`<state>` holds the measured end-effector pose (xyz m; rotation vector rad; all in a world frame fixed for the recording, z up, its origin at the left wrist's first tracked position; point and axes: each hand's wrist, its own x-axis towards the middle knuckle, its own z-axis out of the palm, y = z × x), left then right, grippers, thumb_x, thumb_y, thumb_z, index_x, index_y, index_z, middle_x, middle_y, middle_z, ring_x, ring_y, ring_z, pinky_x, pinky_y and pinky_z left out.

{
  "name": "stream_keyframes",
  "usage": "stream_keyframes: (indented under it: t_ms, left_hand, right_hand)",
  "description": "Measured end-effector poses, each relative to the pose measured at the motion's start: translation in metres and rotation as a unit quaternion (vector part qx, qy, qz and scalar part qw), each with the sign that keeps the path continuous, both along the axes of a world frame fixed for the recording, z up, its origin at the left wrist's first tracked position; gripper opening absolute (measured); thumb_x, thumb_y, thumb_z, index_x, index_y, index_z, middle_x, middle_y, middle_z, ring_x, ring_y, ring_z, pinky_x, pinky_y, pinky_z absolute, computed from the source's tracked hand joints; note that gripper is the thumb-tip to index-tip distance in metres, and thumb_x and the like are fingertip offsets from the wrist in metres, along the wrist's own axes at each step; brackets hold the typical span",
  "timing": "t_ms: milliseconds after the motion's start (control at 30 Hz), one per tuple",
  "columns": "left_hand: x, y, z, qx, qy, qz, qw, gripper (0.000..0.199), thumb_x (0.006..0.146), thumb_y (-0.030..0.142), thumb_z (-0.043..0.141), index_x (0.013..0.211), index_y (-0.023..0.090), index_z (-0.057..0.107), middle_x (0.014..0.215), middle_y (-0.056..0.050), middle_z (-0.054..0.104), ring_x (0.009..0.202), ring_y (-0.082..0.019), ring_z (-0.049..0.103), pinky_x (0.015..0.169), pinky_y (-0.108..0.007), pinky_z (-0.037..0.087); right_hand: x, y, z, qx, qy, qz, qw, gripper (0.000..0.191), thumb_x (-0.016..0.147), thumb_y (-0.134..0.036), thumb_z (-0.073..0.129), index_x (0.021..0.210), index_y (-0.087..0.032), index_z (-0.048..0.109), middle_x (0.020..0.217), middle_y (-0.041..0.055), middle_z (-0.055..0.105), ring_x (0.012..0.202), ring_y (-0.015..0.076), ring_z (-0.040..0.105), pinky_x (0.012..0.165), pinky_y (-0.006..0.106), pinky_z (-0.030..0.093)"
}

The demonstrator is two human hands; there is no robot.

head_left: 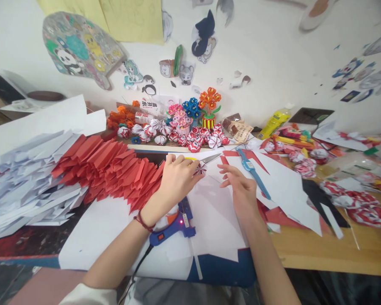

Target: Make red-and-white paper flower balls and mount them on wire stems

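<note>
My left hand (179,180) is closed, its thumb and fingers pinching a small red-and-white folded paper ball (200,169); part of the ball is hidden by the fingers. Just behind it are scissors (211,159) with a yellow handle, partly covered by the same hand. To the right, my right hand (241,186) hovers over white paper, fingers apart and holding nothing. A blue glue gun (169,233) with a lit red light lies below my left wrist, a whitish stick (197,260) extending from it towards me.
Folded red paper strips (111,169) and white ones (28,182) are heaped at left. White sheets (216,220) cover the middle. A blue watch (250,166) lies right, near a yellow bottle (276,120). Several paper balls (193,137) and a striped flower pot (208,122) line the back.
</note>
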<state>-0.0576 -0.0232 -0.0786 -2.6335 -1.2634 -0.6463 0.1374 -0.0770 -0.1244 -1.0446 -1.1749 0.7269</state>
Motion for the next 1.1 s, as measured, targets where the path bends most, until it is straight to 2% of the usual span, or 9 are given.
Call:
stream_keyframes:
  t_ms: [100,200,367,533,700,833,933,1033,1100]
  left_hand:
    - [0.0002,0.0000,0.0003,-0.001,0.001,0.000,1.000,0.027,0.092,0.044,0.062,0.106,0.022,0.068,0.095,-0.006,0.076,0.090,-0.027,0.061,0.082,-0.043,0.031]
    - [0.0003,-0.0003,0.0004,-0.001,0.000,0.000,1.000,0.027,0.092,0.044,0.062,0.106,0.022,0.068,0.095,-0.006,0.076,0.089,-0.027,0.061,0.081,-0.043,0.031]
    - [0.0004,-0.0004,0.0005,0.000,0.000,0.001,1.000,0.026,0.092,0.044,0.063,0.105,0.022,0.068,0.095,-0.007,0.076,0.090,-0.027,0.061,0.081,-0.042,0.031]
    - [0.0004,0.0000,0.0007,0.001,-0.008,0.004,1.000,0.026,0.091,0.043,0.063,0.104,0.021,0.069,0.096,-0.006,0.076,0.090,-0.027,0.061,0.082,-0.042,0.030]
    - [-0.0006,-0.0005,0.0027,0.009,-0.020,0.016,1.000,0.028,0.091,0.045,0.064,0.105,0.021,0.069,0.092,-0.003,0.077,0.089,-0.026,0.061,0.080,-0.042,0.029]
    - [-0.0016,-0.0021,0.0051,0.013,-0.047,0.040,0.998,0.029,0.090,0.046,0.064,0.107,0.023,0.070,0.093,-0.004,0.077,0.089,-0.026,0.061,0.081,-0.043,0.029]
    - [-0.0023,-0.0029,0.0066,0.012,-0.073,0.060,0.995,0.030,0.090,0.047,0.064,0.108,0.024,0.070,0.096,-0.005,0.078,0.089,-0.026,0.061,0.082,-0.044,0.028]
    - [-0.0027,-0.0029,0.0073,0.015,-0.092,0.078,0.993,0.030,0.090,0.048,0.064,0.107,0.023,0.071,0.097,-0.005,0.078,0.089,-0.027,0.061,0.082,-0.043,0.028]
    - [-0.0027,-0.0028,0.0073,0.016,-0.101,0.081,0.991,0.030,0.090,0.047,0.064,0.107,0.023,0.071,0.098,-0.006,0.078,0.089,-0.027,0.061,0.081,-0.043,0.028]
  right_hand:
    - [0.0004,0.0014,0.0006,-0.001,0.008,0.012,1.000,0.018,0.087,-0.030,0.068,0.074,-0.025,0.079,0.127,0.0057,0.065,0.106,0.0217,0.058,0.091,0.040,0.049]
    - [0.0004,0.0021,0.0012,-0.003,0.016,0.023,1.000,0.010,0.084,-0.030,0.072,0.081,-0.026,0.080,0.128,0.0062,0.063,0.105,0.0210,0.059,0.089,0.039,0.052]
    - [0.0015,0.0009,-0.0013,-0.010,0.024,0.006,1.000,0.006,0.079,-0.029,0.078,0.082,-0.025,0.080,0.088,0.0049,0.072,0.085,0.0187,0.066,0.078,0.034,0.054]
    - [-0.0012,-0.0014,0.0025,-0.071,0.033,-0.047,0.996,0.016,0.079,-0.032,0.077,0.072,-0.018,0.076,0.053,-0.0004,0.062,0.051,0.0125,0.055,0.057,0.028,0.047]
    - [-0.0037,-0.0024,0.0054,-0.056,0.050,-0.098,0.992,0.043,0.089,-0.030,0.066,0.051,-0.018,0.052,0.047,-0.0049,0.045,0.047,0.0078,0.040,0.050,0.026,0.031]
    - [-0.0027,-0.0033,0.0036,-0.043,0.061,-0.081,0.994,0.057,0.091,-0.031,0.063,0.043,-0.019,0.035,0.041,-0.0055,0.034,0.044,0.0077,0.033,0.050,0.028,0.026]
    - [-0.0026,-0.0031,0.0043,-0.064,0.036,-0.042,0.996,0.052,0.090,-0.033,0.065,0.043,-0.017,0.049,0.043,-0.0025,0.046,0.044,0.0084,0.040,0.050,0.028,0.029]
    - [-0.0028,-0.0017,0.0047,-0.071,0.018,-0.038,0.997,0.031,0.089,-0.035,0.066,0.064,-0.017,0.072,0.057,0.0006,0.062,0.049,0.0090,0.047,0.056,0.027,0.040]
    - [-0.0028,-0.0008,0.0037,-0.071,0.020,-0.041,0.996,0.024,0.088,-0.036,0.068,0.074,-0.019,0.077,0.064,0.0016,0.067,0.054,0.0104,0.053,0.062,0.027,0.046]
